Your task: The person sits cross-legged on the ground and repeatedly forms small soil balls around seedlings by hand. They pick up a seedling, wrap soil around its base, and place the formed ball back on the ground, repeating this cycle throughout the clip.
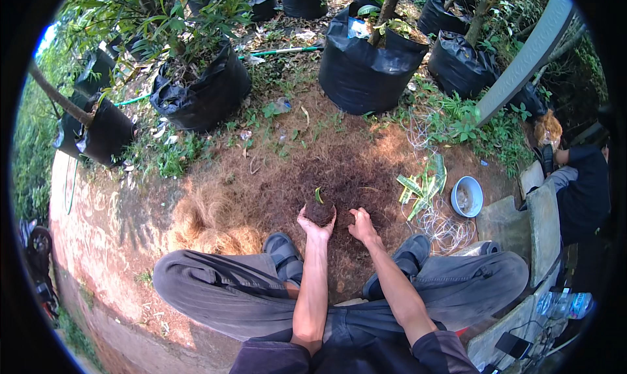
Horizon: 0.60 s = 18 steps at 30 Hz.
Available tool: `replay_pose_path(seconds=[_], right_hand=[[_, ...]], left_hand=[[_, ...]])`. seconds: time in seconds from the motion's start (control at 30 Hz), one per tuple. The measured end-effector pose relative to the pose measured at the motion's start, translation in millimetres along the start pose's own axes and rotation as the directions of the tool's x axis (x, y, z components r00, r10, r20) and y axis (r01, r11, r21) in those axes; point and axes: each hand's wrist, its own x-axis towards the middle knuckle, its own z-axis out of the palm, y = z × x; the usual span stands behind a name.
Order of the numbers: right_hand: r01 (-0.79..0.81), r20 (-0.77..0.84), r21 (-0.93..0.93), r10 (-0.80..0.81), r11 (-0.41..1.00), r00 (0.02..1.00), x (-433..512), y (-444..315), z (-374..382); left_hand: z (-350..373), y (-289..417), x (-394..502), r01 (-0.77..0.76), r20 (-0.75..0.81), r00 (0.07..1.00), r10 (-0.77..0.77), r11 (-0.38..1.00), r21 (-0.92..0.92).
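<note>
My left hand cups a round, dark ball of soil or fibre, from whose top a small green shoot sticks up. To the right of it, my right hand is over the dark loose soil and fibre, its fingers bent; whether they pinch some of it cannot be told. Pale brown fibre lies heaped to the left. Variegated, yellow-edged leaves and tangled clear plastic string lie to the right, beside a light blue bowl with something pale in it.
Black grow bags with plants stand ahead, with a green hose between them. A grey post leans at the right. Another person sits at the far right, near stone slabs, a plastic bottle and a black phone-like device.
</note>
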Motion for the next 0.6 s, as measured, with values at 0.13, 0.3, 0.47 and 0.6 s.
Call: replay_pose_path(seconds=[0.13, 0.3, 0.47, 0.6], right_hand=[[-0.115, 0.216, 0.015, 0.109, 0.993, 0.97, 13, 1, -28], [-0.138, -0.001, 0.116, 0.139, 0.984, 0.99, 15, 3, -50], [-0.029, -0.099, 0.044, 0.033, 0.999, 0.995, 18, 13, -53], [0.009, -0.116, 0.115, 0.005, 0.993, 0.993, 19, 19, -46]], left_hand=[[2, 2, -1, 0.002, 0.015, 1.0, -0.002, 1.0, -0.023], [3, 2, -3, -0.002, -0.006, 1.0, 0.002, 0.999, -0.034], [4, 3, -3, 0.002, 0.014, 1.0, -0.002, 0.999, -0.035], [3, 3, -4, -0.003, 0.002, 1.0, 0.003, 1.0, -0.029]])
